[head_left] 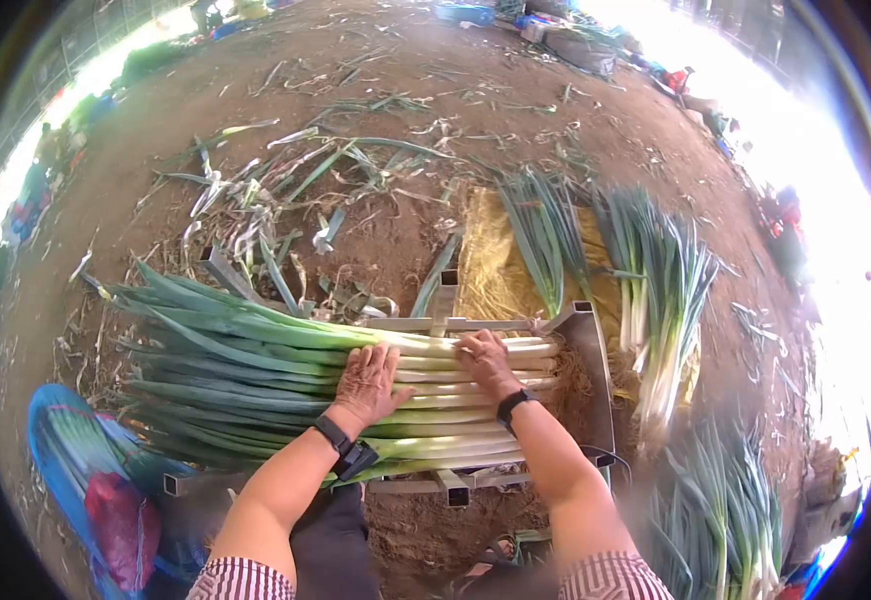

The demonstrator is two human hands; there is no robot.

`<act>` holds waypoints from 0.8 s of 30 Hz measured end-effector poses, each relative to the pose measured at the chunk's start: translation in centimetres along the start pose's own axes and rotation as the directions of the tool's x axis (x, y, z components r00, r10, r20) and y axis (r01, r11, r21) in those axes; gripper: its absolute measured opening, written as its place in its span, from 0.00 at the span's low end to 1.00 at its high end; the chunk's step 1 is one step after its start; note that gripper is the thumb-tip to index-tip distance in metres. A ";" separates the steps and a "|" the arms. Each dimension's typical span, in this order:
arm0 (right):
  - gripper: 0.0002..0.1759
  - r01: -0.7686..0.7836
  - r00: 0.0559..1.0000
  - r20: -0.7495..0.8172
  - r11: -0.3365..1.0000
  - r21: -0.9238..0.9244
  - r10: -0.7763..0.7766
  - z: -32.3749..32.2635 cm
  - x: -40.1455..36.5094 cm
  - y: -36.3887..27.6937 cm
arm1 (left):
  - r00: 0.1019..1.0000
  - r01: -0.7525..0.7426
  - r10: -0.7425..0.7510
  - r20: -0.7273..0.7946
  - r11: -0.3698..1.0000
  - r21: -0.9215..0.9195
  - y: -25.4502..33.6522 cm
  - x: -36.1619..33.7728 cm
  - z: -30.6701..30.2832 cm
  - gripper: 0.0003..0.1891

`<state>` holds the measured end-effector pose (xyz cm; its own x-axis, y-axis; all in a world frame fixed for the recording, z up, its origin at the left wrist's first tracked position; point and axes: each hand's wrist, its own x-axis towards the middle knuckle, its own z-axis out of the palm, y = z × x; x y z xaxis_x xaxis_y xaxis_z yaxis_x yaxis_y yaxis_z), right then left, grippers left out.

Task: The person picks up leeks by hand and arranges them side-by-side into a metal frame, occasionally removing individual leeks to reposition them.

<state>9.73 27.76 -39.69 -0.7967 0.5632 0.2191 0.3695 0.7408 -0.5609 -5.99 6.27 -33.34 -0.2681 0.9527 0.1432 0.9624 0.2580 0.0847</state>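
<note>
A wide layer of leeks (pixel 436 400) lies side by side on a metal frame (pixel 596 380), green leaves to the left and white stems with roots to the right. My left hand (pixel 368 385) rests flat on the stems near the middle, fingers stretched out. Further right, my right hand (pixel 486 362) lies on the white part close to the root ends, its fingers bent over the upper stems. It looks pressed on the leeks rather than wrapped round one. Both wrists carry dark bands.
Loose leeks (pixel 661 280) lie on a yellow sheet (pixel 486 250) at the upper right. Another pile of leeks (pixel 721 510) is at the lower right. A blue tub (pixel 41 425) with a red bag (pixel 121 530) stands at the lower left. Leaf scraps (pixel 246 200) litter the soil ahead.
</note>
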 end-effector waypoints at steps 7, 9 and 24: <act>0.08 -0.023 1.000 0.010 1.000 0.004 0.023 -0.2 -0.3 -0.3 | 0.999 0.037 -0.042 0.033 0.988 0.151 -1.1 1.4 -0.8 0.39; 0.09 -0.049 0.998 0.052 0.998 0.029 0.047 -0.4 -0.3 -0.3 | 0.981 0.113 -0.130 0.142 0.986 0.123 -1.0 1.4 -1.3 0.37; 0.26 -0.458 0.856 0.054 0.803 -0.382 0.514 -4.4 0.2 4.2 | 0.962 0.168 -0.166 0.217 0.986 0.007 -0.5 1.6 -1.7 0.34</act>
<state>13.25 32.59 -38.46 -0.5177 0.8434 -0.1437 0.8442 0.4763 -0.2461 -6.96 7.35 -31.45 -0.4077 0.9087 -0.0899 0.9039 0.4156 0.1009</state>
